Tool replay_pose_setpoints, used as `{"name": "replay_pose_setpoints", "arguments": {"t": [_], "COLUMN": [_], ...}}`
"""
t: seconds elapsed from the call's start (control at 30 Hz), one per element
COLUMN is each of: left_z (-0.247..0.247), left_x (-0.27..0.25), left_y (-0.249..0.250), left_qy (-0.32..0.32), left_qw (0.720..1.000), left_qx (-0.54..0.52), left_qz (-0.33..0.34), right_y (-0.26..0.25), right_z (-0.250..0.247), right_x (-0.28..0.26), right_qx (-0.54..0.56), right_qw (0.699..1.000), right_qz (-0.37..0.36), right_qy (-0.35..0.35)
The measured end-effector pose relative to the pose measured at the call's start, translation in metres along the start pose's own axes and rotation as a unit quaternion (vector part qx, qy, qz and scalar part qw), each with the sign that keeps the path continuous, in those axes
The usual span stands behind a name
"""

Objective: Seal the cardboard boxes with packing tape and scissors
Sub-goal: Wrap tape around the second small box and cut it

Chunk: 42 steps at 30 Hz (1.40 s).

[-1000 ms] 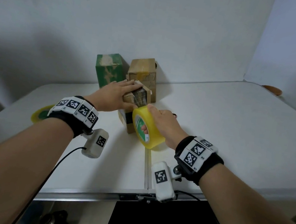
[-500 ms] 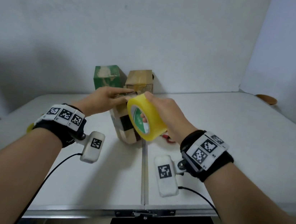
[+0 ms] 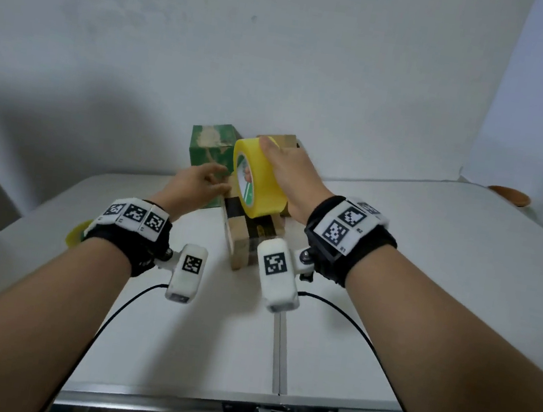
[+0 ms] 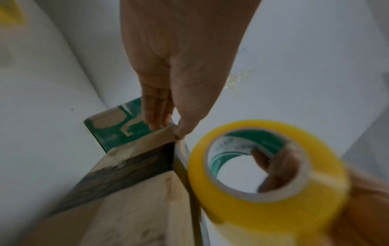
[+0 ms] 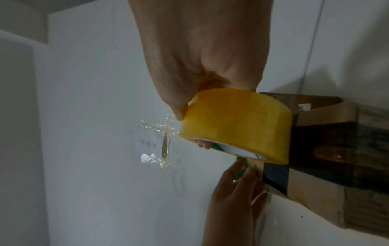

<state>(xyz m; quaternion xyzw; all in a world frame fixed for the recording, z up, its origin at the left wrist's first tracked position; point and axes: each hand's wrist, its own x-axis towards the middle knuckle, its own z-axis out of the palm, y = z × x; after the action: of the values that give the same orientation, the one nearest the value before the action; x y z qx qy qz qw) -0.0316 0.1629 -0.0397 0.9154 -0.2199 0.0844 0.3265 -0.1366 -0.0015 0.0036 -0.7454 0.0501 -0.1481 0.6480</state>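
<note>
Sealing the near box (image 3: 240,236), standing mid-table (image 3: 424,295) in front of a green box (image 3: 208,149) and a brown box (image 3: 284,138).

Right hand (image 3: 287,177) gripping the yellow tape roll (image 3: 259,183): thumb on the outer band, fingers curled through the core, visible in the left wrist view (image 4: 271,168). Holding the roll raised above the box top, with a strip seemingly running down to the box edge; blurred, so not certain.

Left hand (image 3: 197,180) resting at the box's top far edge, fingers mostly straight and together, thumb tip (image 4: 181,133) pressing the corner. Looks like pinning the tape end rather than pinching; cannot tell for sure.

Handling, judging only:
- Box: light, stiff card, likely tipping or sliding under tape pull, so needing the left hand bracing it.
- Roll: rigid and light; the core grip allows it to spin.
- Tape: thin, sticky, prone to folding on itself; keeping it taut.

Scissors not clearly seen. 1 more yellow roll (image 3: 74,235) lying at the table's left, behind the left wrist.
</note>
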Motion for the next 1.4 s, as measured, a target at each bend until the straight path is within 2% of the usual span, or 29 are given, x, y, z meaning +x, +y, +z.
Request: {"name": "replay_pose_setpoints", "arguments": {"t": [0.07,0.13,0.27,0.37,0.5,0.7,0.87,1.03,1.27,1.4], "left_z": [-0.002,-0.002,0.004,0.014,0.029,0.028,0.027,0.024,0.026,0.027], "left_x": [-0.007,-0.016,-0.030,-0.029,-0.025,-0.022,-0.021,-0.016,-0.017,-0.018], "left_y": [-0.003,-0.003,0.002,0.002,-0.004,-0.010,-0.011,-0.011,-0.009,-0.005], "left_qy": [-0.002,-0.018,-0.132,-0.176,-0.131,-0.100,-0.117,-0.120,-0.127,-0.111], "left_qw": [1.000,0.997,0.979,0.957,0.959,0.953,0.963,0.960,0.964,0.959], "left_qx": [0.007,0.064,0.121,0.216,0.232,0.255,0.211,0.217,0.196,0.224], "left_qz": [0.004,0.033,0.093,0.082,0.100,0.126,0.120,0.126,0.124,0.134], "right_y": [-0.002,-0.002,0.010,0.016,0.012,0.018,0.014,0.004,-0.010,-0.017], "right_z": [0.001,0.001,0.007,0.010,0.013,0.016,0.016,0.011,-0.001,-0.005], "right_x": [0.004,0.011,0.039,0.048,0.033,0.031,0.025,0.011,-0.013,-0.029], "right_qx": [0.014,0.021,0.002,0.011,0.077,0.087,0.074,0.108,0.109,0.111], "right_qw": [1.000,0.999,0.997,0.997,0.993,0.993,0.994,0.989,0.988,0.980], "right_qz": [0.008,0.020,0.028,0.030,0.044,0.019,0.024,0.039,0.084,0.125], "right_qy": [-0.020,-0.044,-0.075,-0.063,-0.078,-0.083,-0.070,-0.091,-0.072,-0.106]}}
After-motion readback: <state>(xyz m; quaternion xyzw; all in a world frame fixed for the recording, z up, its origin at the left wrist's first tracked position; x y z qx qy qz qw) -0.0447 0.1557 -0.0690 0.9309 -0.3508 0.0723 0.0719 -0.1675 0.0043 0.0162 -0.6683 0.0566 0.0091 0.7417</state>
